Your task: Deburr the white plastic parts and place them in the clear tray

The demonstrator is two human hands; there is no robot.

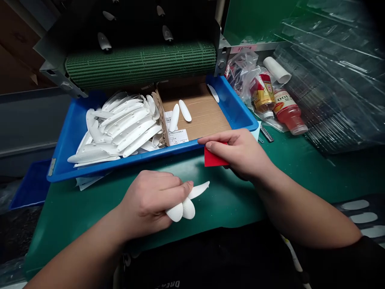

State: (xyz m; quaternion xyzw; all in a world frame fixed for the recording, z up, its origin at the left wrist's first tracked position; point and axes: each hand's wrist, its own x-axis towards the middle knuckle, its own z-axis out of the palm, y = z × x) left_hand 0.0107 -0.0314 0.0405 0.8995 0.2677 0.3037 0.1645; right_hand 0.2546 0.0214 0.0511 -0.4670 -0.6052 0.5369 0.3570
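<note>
Left hand [150,202] around white plastic pieces [182,210]

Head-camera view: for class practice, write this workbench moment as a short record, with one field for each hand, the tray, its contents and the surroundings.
Left hand: holds white ribbed plastic pieces
Right hand: pinches a red card beside the tray rim
Tray: blue plastic tray
Tray contents: white plastic pieces, cardboard sheet
Behind: green ribbed roller
Right side: bottle of red liquid
Surface: green mat
</note>
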